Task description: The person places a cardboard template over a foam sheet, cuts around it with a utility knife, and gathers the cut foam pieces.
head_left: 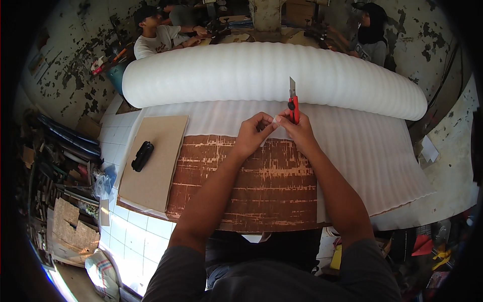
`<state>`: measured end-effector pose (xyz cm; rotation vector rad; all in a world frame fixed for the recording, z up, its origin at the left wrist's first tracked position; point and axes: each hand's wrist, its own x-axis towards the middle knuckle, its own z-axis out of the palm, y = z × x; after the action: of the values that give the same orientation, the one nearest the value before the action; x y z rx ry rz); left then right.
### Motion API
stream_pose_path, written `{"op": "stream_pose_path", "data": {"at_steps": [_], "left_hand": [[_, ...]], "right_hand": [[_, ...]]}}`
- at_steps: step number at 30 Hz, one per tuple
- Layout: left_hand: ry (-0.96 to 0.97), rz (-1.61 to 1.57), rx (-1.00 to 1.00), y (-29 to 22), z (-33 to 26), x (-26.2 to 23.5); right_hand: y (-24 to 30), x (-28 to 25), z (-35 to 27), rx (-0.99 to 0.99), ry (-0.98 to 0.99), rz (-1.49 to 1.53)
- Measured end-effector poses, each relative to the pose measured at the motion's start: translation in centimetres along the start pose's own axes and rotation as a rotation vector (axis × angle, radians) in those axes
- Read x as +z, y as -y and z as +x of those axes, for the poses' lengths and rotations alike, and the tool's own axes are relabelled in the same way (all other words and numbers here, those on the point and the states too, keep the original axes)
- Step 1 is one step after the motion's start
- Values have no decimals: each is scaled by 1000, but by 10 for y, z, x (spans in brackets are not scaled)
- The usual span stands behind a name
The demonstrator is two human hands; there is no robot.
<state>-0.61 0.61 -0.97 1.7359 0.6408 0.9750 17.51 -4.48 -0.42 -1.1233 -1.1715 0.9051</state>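
Your left hand (251, 135), one: thumb and forefinger pinched together on a pale scrap (275, 120), one, too small to identify. Your right hand (300, 132), one: fingertips meeting at the same scrap, fingers closed around a red cutter (295, 108), one, blade up, above the table's middle. Beneath your forearms, partly covered by them: brown patterned panel (271, 191), one. Beside it, left: tan board (161, 138), one, bearing a black case (142, 156), one. Right: white foam sheet (367, 161), one. Beyond: foam roll (226, 75), one, standing between you and three co-workers.
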Motion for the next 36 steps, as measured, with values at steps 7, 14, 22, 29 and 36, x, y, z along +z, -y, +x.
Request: {"op": "stream_pose_path", "data": {"at_steps": [7, 14, 22, 29, 36], "left_hand": [[-13, -14, -40, -1, -1, 2], [-26, -2, 35, 4, -1, 2], [-13, 5, -52, 3, -2, -1], [-40, -44, -52, 10, 1, 0], [-21, -159, -19, 14, 5, -6]], "right_hand": [[0, -4, -1, 15, 18, -20], [1, -2, -2, 54, 12, 72], [-2, -2, 0, 33, 39, 22], [-4, -2, 1, 14, 35, -42], [-4, -2, 3, -14, 33, -71]]}}
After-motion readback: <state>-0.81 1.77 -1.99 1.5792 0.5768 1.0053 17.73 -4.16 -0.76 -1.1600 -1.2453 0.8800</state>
